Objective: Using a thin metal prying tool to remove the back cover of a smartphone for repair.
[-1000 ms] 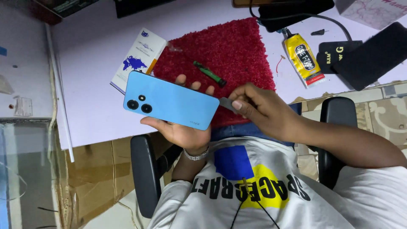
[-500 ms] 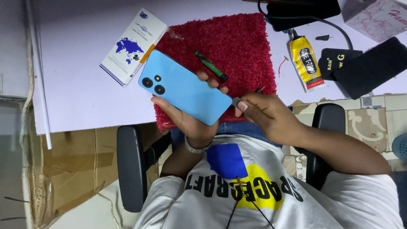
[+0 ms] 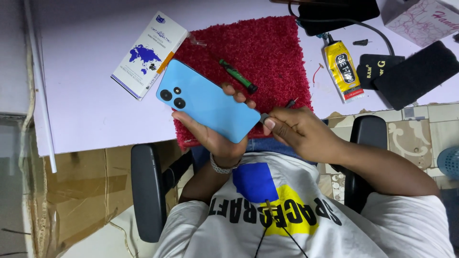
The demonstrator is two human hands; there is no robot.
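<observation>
Pale lilac table (image 3: 91,71) under red mat (image 3: 267,57), tiled floor (image 3: 420,124).

Bright, even overhead light, soft shadows, sharp focus, slight stretching at the edges

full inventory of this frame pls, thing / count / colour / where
phone: 1, light blue, back up, held over the near table edge
mat: 1, red, fuzzy, table centre
small tool: 1, green and black, lying on the mat
booklet: 1, white with blue map print, left of the mat
glue tube: 1, yellow, right of the mat
pouches: 2, black, far right of table
box: 1, white patterned, top right corner
cable: 1, black, top right
table: 1, pale lilac
chair armrests: 2, black, either side of the person
left hand: holds the phone from beneath
right hand: pinches a small grey piece at the phone's end
</observation>
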